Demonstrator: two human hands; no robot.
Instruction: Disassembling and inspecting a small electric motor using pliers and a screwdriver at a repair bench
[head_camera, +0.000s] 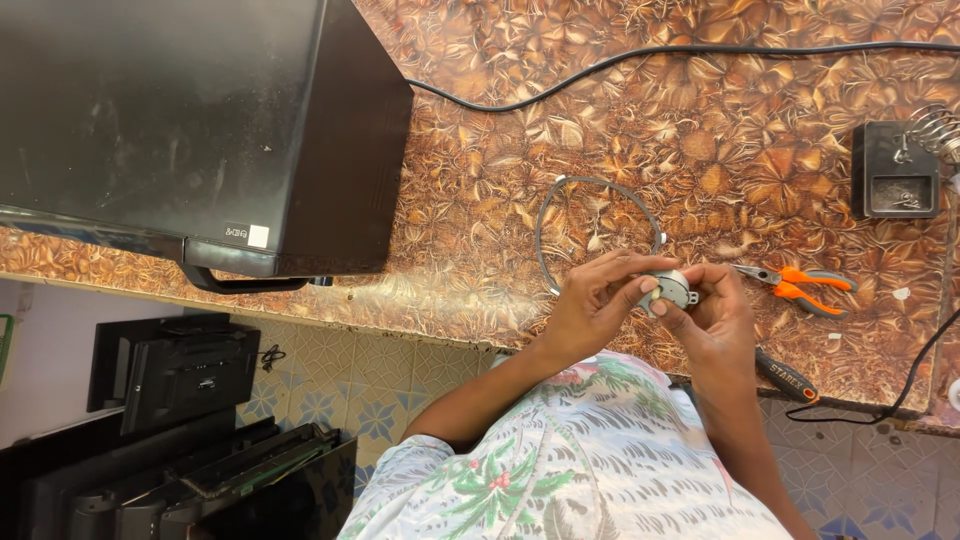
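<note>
Motor: small round grey motor (674, 288) with a metal tab, held between both hands just above the near edge of the patterned brown surface (500, 210).
Left hand: left hand (598, 300) closed on the motor's left side, thumb and fingertips pressing it.
Right hand: right hand (715, 315) clamped on the motor's right side and underside, fingers curled round it.
Wire: thin grey wire (590, 215) loops over the surface and ends at the motor.
Pliers: orange-handled pliers (797, 285) lie just right of the hands.
Screwdriver: black-handled screwdriver (785, 375) lies at the surface edge, beside the right wrist.
Far right: black soldering-iron stand (895, 172) with a coil.
Left: large black appliance (190, 130) on the surface.
</note>
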